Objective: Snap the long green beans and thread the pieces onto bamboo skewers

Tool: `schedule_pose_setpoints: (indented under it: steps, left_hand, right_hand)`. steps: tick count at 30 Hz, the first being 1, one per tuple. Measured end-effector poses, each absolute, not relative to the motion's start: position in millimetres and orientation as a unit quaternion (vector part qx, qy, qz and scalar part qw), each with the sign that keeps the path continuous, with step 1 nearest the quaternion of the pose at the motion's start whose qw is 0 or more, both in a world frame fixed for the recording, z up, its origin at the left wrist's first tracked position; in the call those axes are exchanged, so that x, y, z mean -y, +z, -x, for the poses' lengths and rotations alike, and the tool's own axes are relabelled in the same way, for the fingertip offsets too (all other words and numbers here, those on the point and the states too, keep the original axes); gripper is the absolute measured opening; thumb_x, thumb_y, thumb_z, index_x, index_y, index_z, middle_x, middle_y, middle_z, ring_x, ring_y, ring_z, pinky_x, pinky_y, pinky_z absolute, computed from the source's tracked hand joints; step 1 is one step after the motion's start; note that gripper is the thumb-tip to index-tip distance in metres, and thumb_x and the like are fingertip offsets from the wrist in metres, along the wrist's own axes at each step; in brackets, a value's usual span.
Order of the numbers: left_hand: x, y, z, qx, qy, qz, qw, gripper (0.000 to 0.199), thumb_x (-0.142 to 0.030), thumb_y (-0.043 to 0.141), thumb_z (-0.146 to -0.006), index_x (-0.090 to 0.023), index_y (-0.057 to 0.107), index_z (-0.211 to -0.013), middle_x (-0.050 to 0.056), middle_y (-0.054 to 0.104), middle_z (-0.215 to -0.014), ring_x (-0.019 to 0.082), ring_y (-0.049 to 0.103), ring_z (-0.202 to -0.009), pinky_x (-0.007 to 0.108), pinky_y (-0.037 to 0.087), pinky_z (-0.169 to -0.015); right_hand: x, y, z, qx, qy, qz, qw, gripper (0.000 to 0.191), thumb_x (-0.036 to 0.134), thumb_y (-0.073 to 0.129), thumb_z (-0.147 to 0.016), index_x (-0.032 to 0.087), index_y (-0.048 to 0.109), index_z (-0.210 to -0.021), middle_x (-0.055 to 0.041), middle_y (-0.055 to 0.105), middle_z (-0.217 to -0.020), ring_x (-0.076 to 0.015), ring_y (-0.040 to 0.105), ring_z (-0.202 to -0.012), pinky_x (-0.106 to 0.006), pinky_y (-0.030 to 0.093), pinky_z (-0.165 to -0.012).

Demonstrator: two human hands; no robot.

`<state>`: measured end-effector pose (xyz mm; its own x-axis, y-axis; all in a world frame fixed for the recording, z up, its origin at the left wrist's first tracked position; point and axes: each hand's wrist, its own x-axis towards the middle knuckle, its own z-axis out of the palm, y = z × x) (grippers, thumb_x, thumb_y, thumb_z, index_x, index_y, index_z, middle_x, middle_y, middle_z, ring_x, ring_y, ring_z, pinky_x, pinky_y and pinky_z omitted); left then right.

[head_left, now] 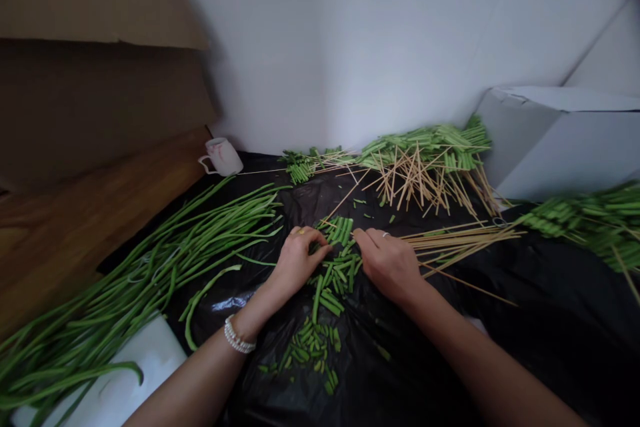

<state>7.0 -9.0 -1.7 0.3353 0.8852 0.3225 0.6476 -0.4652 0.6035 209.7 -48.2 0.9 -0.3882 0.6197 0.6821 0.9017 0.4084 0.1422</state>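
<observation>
My left hand is curled, thumb and forefinger closed at the left edge of a row of cut green bean pieces. What lies between its fingertips is hidden. Opposite it, my right hand is closed at the right end of that row, where a thin bamboo skewer seems to pass through the pieces. Below and between the hands lies a loose heap of cut bean pieces, with smaller bits nearer me. Loose skewers lie to the right of my right hand.
Whole long beans spread over the left side, partly on a white board. Filled skewers are piled at the back, more beans at right. A white mug, cardboard box and white box border the black plastic sheet.
</observation>
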Motion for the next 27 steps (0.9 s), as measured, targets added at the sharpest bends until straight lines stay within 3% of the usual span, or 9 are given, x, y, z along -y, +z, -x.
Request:
schedule_pose_setpoints:
  steps: [5, 10, 15, 27]
  left_hand:
    - [5.3, -3.5, -2.2, -0.496, 0.387, -0.713, 0.308, 0.009, -0.026, 0.071, -0.078, -0.021, 0.074, -0.085, 0.003, 0.072, -0.079, 0.018, 0.061, -0.073, 0.028, 0.042, -0.072]
    - [3.5, 1.6, -3.7, -0.477, 0.474, -0.582, 0.457, 0.021, -0.025, 0.078, -0.071, -0.018, 0.078, -0.091, 0.007, 0.075, -0.094, 0.018, 0.065, -0.086, 0.026, 0.047, -0.081]
    - [4.8, 10.5, -3.7, -0.410, 0.471, -0.403, 0.670, 0.031, -0.027, 0.085, -0.066, -0.014, 0.077, -0.093, 0.007, 0.074, -0.092, 0.009, 0.060, -0.070, 0.019, 0.047, -0.063]
    - [4.2, 11.9, -2.7, -0.397, 0.486, -0.338, 0.701, 0.025, -0.018, 0.083, -0.068, -0.013, 0.076, -0.092, 0.006, 0.072, -0.087, 0.008, 0.060, -0.069, 0.017, 0.048, -0.061]
  right_hand:
    - [48.1, 1.0, -210.7, 0.795, -0.260, 0.468, 0.287, 0.021, 0.008, 0.048, -0.088, 0.013, 0.067, -0.096, -0.0028, 0.059, -0.069, -0.0158, 0.048, -0.064, -0.030, 0.029, -0.057]
    - [48.2, 0.4, -211.1, 0.795, -0.259, 0.469, 0.286, 0.021, 0.009, 0.048, -0.088, 0.013, 0.067, -0.097, -0.0030, 0.059, -0.071, -0.0152, 0.048, -0.064, -0.029, 0.029, -0.058]
    - [49.1, 1.0, -209.8, 0.793, -0.260, 0.471, 0.285, 0.021, 0.009, 0.048, -0.089, 0.014, 0.067, -0.095, -0.0025, 0.059, -0.069, -0.0154, 0.047, -0.063, -0.030, 0.028, -0.057]
    - [49.3, -0.5, -210.1, 0.797, -0.256, 0.463, 0.290, 0.023, 0.008, 0.047, -0.088, 0.013, 0.067, -0.097, -0.0029, 0.059, -0.070, -0.0153, 0.048, -0.064, -0.029, 0.029, -0.057]
